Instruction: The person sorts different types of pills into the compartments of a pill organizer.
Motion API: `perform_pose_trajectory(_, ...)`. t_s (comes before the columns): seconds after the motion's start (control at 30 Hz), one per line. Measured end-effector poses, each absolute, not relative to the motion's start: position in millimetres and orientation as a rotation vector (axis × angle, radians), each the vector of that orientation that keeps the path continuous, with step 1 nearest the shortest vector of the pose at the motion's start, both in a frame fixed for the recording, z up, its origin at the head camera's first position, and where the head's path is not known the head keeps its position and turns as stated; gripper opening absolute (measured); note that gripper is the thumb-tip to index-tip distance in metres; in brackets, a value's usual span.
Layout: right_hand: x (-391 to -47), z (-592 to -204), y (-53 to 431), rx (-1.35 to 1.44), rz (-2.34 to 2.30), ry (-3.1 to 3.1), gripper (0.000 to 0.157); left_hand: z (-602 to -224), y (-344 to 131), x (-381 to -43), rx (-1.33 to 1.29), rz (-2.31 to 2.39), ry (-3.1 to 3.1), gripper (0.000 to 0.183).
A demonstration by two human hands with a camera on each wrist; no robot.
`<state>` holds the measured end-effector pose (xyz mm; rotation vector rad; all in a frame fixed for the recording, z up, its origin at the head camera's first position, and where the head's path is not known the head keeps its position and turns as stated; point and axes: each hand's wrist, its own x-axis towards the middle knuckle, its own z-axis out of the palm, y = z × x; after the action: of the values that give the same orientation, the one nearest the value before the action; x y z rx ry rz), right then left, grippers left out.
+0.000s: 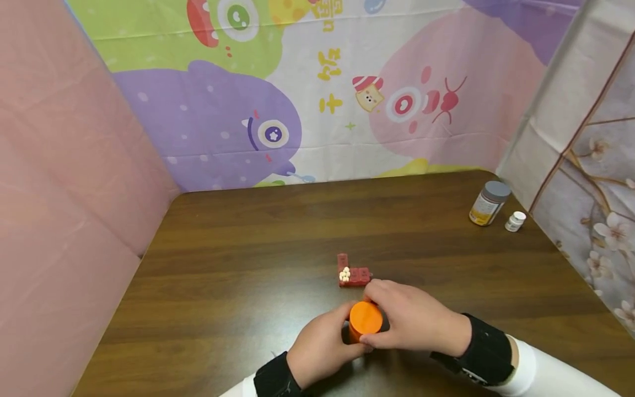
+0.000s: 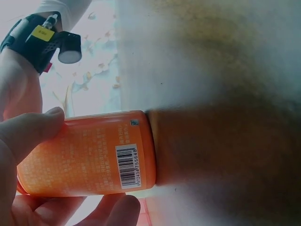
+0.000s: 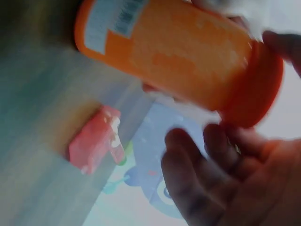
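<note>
An orange bottle (image 2: 89,160) with a barcode label stands upright on the table between both hands. My left hand (image 1: 319,344) grips its body, thumb on one side and fingers on the other. At the top, my right hand (image 1: 419,320) pinches the orange lid (image 1: 366,317) between thumb and fingers; the lid sits on the bottle. Just beyond the hands lies a small red pill box (image 1: 359,275) with one flap raised. White tablets (image 1: 344,274) fill its open compartment, also visible though blurred in the right wrist view.
Toward the table's right back corner stands a jar (image 1: 487,205) with a grey lid and a yellow-and-white label. A small white bottle (image 1: 515,221) is beside it. Pink, cartoon-printed and flowered cloths hang around the brown wooden table (image 1: 223,264).
</note>
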<state>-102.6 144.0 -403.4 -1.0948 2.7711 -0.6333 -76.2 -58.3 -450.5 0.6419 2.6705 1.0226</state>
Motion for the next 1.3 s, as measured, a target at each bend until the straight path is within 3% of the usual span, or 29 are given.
perform_pose_trajectory(0.2,-97.5,-407.9,138.7,-0.988,-0.589,2.914,0.059,-452.4,-58.3,-76.5,0.672,1.036,2.683,0.055)
perform_pose_trajectory(0.33,-98.9,-400.4,145.1,-1.109,-0.617,2.791,0.062,-452.0,-59.4,-77.1,0.669,1.013,2.676,0.06)
perform_pose_trajectory(0.5,-101.9,-394.7,148.3,-1.212,-0.588,2.647,0.055,-451.0,-59.7,-77.3,0.674,0.991,2.681,0.067)
perform_pose_trajectory(0.73,-99.9,-400.7,142.5,-1.101,-0.638,2.748,0.042,-451.3,-58.2,-76.3,0.654,1.013,2.68,0.058)
perform_pose_trajectory(0.97,-94.3,-409.8,137.8,-0.983,-0.585,2.931,0.057,-451.8,-58.3,-76.1,0.638,1.02,2.686,0.057)
perform_pose_trajectory(1.3,-99.5,-397.0,151.0,-1.38,-0.645,2.562,0.06,-451.1,-59.6,-74.8,0.708,0.995,2.727,0.064)
